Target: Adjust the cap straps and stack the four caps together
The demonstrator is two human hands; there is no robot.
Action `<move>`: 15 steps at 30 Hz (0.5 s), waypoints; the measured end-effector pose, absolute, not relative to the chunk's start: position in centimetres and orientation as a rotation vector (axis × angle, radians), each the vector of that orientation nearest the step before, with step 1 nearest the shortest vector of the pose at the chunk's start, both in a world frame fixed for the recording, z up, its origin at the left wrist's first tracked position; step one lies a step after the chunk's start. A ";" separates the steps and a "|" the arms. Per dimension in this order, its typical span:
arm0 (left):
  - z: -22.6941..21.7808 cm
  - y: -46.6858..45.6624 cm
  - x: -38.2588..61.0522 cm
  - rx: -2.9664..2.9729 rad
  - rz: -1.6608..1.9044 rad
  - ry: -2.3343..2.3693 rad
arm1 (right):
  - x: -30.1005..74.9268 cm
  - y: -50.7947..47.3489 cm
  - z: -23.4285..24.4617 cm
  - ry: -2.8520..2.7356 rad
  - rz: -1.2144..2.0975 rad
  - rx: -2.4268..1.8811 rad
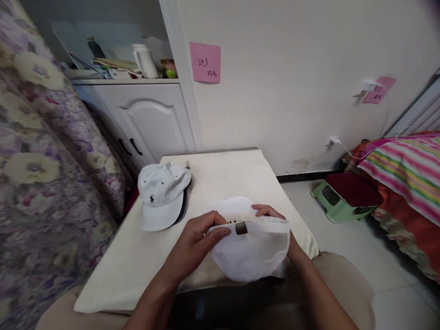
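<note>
A white baseball cap is held between my two hands near the front edge of the table, its strap side with a metal buckle turned toward me. My left hand pinches the cap's edge beside the buckle, thumb on the near face. On the other side, my right hand grips the cap, its fingers partly hidden behind the fabric. Farther left on the table rests another white baseball cap with a small dark emblem, lying over a dark-edged cap that shows only in part.
A cream cloth covers the table. Floral curtains hang at left, beside a white cabinet. At right stand a green stool with a dark red top and a bed with a striped cover. A pink note is on the wall.
</note>
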State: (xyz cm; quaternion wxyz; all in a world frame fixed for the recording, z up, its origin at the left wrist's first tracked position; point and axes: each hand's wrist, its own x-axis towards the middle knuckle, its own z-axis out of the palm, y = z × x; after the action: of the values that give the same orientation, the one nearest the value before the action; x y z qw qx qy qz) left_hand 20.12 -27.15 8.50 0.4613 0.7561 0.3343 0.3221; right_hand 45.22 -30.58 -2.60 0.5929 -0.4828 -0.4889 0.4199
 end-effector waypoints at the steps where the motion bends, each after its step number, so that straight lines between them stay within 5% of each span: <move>1: 8.1 -27.0 20.2 1.854 0.776 0.840 | 45.3 -30.4 -3.0 -1.144 0.994 -1.141; 8: 5.9 -26.2 20.1 1.723 0.724 0.930 | 48.0 -29.7 -4.1 -1.024 0.847 -1.346; 15: 5.7 -26.2 20.8 1.670 0.620 0.917 | 44.7 -31.9 4.9 -1.469 0.639 -1.149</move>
State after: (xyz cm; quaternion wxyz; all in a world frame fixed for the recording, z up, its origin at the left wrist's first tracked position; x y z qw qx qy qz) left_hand 20.78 -26.21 5.67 0.5389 0.7021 0.3857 0.2607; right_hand 44.71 -31.85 4.90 0.5525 -0.4859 -0.6211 0.2700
